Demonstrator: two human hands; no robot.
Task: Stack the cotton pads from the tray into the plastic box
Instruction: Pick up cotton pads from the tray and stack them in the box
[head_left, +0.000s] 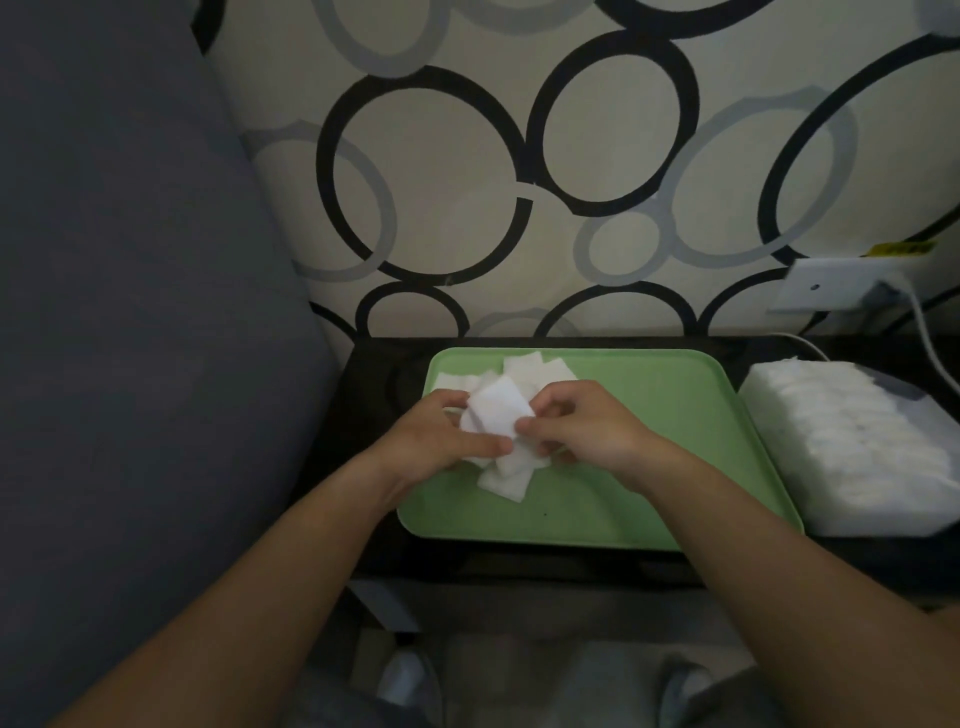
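A green tray (675, 441) lies on a dark table. White square cotton pads (540, 369) are scattered over its left half. My left hand (441, 436) and my right hand (587, 421) meet over the tray and both pinch a small bunch of cotton pads (496, 410) held between them. More pads (506, 480) lie on the tray just under my hands. To the right of the tray stands the clear plastic box (852, 441), filled with rows of white pads.
The dark table (374, 374) stands against a wall papered with black and grey rings. A grey sofa (130, 312) fills the left side. A white socket plate (841, 286) with a plugged-in white cable is on the wall at right.
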